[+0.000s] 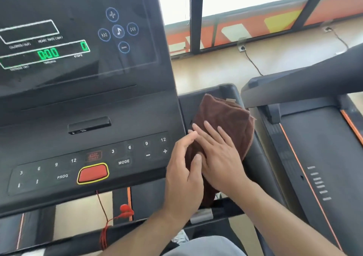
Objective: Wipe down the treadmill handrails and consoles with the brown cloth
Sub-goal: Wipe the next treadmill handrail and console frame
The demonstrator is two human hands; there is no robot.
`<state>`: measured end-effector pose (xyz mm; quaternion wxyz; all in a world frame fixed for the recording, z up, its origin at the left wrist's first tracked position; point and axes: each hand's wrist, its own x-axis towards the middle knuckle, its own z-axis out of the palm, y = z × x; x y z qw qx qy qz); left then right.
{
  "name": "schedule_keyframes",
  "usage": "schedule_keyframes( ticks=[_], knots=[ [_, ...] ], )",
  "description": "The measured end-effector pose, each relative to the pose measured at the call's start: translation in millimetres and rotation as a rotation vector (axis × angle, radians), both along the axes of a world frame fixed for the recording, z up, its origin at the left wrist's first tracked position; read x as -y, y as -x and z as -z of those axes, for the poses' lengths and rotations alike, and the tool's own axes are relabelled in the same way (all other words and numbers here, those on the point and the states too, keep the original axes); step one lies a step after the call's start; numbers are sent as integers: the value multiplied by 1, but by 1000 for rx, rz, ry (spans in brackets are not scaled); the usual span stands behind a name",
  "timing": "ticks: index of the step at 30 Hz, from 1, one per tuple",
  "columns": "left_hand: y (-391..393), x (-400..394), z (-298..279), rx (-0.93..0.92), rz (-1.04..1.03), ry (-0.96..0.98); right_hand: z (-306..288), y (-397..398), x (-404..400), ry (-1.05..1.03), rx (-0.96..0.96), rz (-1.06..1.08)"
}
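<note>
**Cloth pressed on the right-hand tray beside the console**

While the display glowed green at the far left, the console with its red stop button sat unattended, a red safety cord hanging beneath it. Just right of the keypad, the left hand hovered at the edge of the cloth, fingers loosely curled and slightly apart, thumb touching the fabric but clamped on nothing. Beside it, the right hand lay flat on the cloth, fingers extended and spread, pressing it down onto the side tray. Farther right stood a second treadmill, well apart from both hands.

The step in hand looked like wiping that tray. To do it well, the flat palm should keep even pressure, sweep to the corners and rim, and the left hand should steady the bunched folds so a clean face meets the surface, staying off the keypad buttons.
</note>
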<state>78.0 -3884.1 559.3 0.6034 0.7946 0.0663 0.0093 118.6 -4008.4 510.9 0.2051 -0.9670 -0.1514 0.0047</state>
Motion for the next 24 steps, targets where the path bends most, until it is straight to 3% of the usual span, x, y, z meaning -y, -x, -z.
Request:
schedule_keyframes(
  ticks=[5,12,17,24],
  knots=[
    [28,14,5,-58,94,16,16,69,24,187,77,155],
    [40,-2,5,-41,69,-6,4,35,24,258,0,470],
    [37,-20,4,-34,32,-51,-11,-35,33,228,-224,447],
    [36,-38,-2,-34,-37,-74,-18,-124,9,188,-94,251]
  ],
)
